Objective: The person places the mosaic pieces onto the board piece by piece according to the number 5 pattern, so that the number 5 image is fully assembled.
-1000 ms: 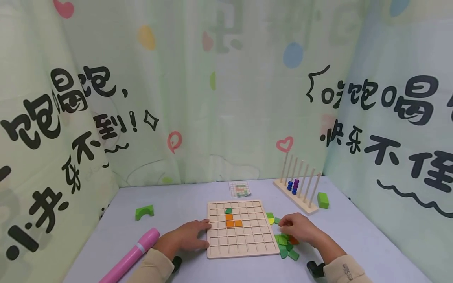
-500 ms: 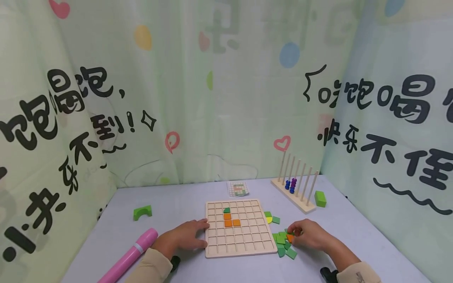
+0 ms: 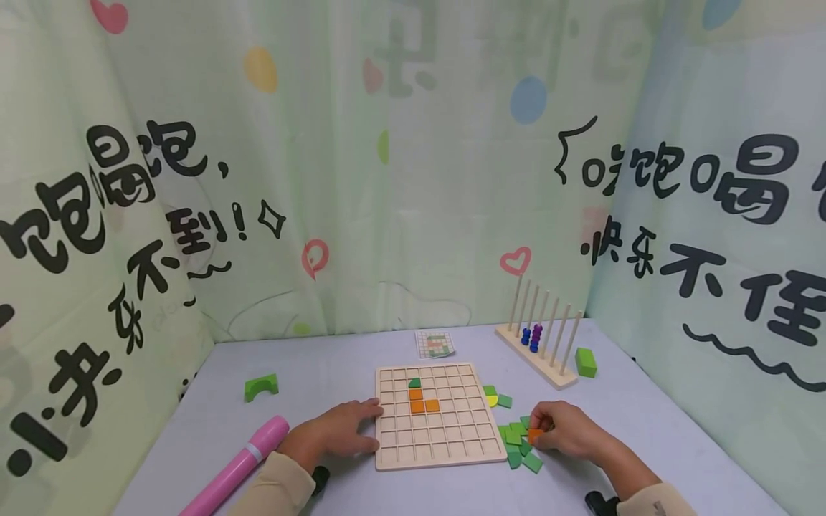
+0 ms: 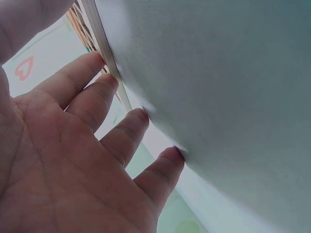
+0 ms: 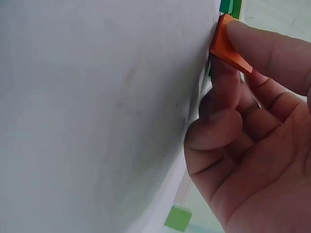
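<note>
Head view: an orange tile (image 3: pixel 535 434) is being pinched by the right hand (image 3: pixel 566 428) beside green tiles (image 3: pixel 513 436); the grid board (image 3: pixel 445 438) is being touched by the outspread left hand (image 3: pixel 338 428).

The orange piece (image 5: pixel 224 46) I pinch in my right hand (image 3: pixel 564 428) looks smooth and faintly glossy; the grid board (image 3: pixel 445 436) against my left hand (image 3: pixel 342 431) looks like pale, matt wood. Toward the far right corner of the table (image 3: pixel 323 376), the peg rack (image 3: pixel 538 360) looks like bare wood. The card (image 3: pixel 435 345) near the far edge looks papery, the curtain (image 3: pixel 426 201) behind softly folded cloth.
</note>
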### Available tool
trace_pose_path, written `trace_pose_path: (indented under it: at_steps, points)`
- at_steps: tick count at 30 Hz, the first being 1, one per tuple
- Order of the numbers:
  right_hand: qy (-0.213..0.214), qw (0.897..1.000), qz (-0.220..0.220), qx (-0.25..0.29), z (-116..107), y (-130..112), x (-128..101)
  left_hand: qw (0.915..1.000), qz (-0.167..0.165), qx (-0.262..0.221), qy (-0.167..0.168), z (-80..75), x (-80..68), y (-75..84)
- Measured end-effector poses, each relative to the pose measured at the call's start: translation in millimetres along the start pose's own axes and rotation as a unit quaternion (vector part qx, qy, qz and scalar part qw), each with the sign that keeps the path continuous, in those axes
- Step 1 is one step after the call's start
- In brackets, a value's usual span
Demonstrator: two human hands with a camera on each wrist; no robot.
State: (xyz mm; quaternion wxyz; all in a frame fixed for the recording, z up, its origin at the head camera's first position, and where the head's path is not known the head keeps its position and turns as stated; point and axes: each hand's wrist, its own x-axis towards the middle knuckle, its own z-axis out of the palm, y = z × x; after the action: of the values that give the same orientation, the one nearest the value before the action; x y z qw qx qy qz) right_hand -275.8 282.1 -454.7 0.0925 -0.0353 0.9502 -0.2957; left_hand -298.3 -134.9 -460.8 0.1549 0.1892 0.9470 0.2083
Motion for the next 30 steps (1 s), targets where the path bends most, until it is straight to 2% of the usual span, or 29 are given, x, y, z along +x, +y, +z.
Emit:
trace_pose_path:
  at_steps: [10, 18, 30]
  points:
    - [-0.001, 0.998, 0.011, 0.064, -4, 6, 3, 1.0, 0.001, -0.002, 0.002, -0.2, 0.6, -1.0]
    - [-0.003, 0.995, 0.002, 0.098, 4, -6, 9, 0.9999, 0.009, 0.004, 0.002, 0.7, 0.5, -1.8]
    - [-0.025, 0.991, -0.064, 0.119, 22, -41, 26, 0.9999, 0.013, 0.002, 0.006, -2.4, -2.5, 1.3]
